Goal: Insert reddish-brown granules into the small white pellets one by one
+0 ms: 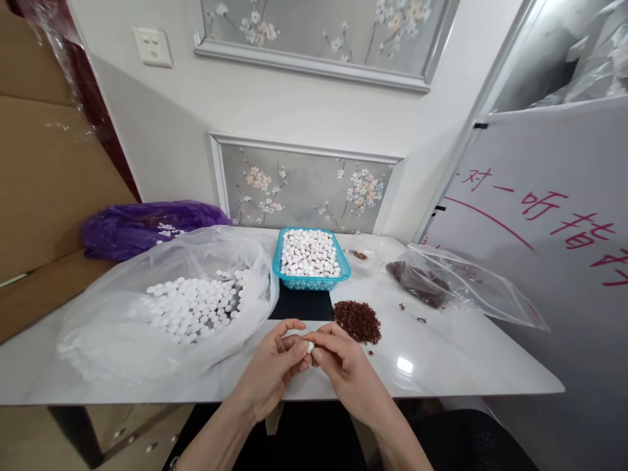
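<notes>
A small white ball (311, 347) sits between the fingertips of both hands above the table's front edge. My left hand (277, 356) pinches it between thumb and fingers. My right hand (338, 360) meets it from the other side, thumb and index closed against the ball; anything small inside that pinch is hidden. Just beyond the right hand lies a pile of small reddish-brown star-shaped pieces (357, 321). A blue basket (313, 284) heaped with white balls stands behind the hands. To the left, a clear plastic bag (112, 327) lies open with many loose white balls (191, 304).
A dark mat (301, 305) lies in front of the basket. Back right are a zip bag of brown pieces (419, 281) and a small clear bag (360, 254). A purple bag (147, 222) and cardboard box (49, 176) stand left; a whiteboard (530, 170) stands right.
</notes>
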`<control>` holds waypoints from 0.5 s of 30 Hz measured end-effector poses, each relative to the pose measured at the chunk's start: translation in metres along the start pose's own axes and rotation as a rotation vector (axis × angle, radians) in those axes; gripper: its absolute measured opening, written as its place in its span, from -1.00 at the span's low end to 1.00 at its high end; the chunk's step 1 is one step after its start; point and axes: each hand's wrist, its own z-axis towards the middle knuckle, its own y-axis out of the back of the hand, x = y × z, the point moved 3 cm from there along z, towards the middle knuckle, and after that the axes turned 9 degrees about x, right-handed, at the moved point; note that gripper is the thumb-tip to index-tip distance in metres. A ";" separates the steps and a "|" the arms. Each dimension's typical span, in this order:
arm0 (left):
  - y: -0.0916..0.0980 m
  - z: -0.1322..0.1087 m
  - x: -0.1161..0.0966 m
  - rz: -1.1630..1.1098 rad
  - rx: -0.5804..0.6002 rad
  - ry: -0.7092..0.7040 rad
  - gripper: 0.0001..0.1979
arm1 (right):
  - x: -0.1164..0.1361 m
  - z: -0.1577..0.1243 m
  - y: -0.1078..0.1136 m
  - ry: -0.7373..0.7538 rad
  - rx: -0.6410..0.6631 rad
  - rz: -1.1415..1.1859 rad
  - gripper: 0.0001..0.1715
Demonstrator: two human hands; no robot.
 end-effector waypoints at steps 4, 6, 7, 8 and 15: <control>-0.003 -0.001 -0.002 0.006 0.003 0.010 -0.70 | 0.002 0.000 0.000 0.013 -0.014 -0.021 -0.70; -0.005 -0.001 -0.003 0.006 0.003 0.013 -0.70 | 0.002 0.000 -0.001 0.008 -0.016 -0.028 -0.69; -0.005 -0.002 -0.004 0.007 0.000 0.013 -0.70 | 0.002 0.000 -0.001 0.007 -0.017 -0.028 -0.68; -0.006 -0.002 -0.004 0.007 -0.005 0.014 -0.70 | 0.002 0.000 -0.001 0.006 -0.017 -0.027 -0.68; -0.005 -0.002 -0.003 0.018 -0.013 0.011 -0.68 | 0.003 -0.002 -0.001 -0.013 -0.021 -0.068 -0.65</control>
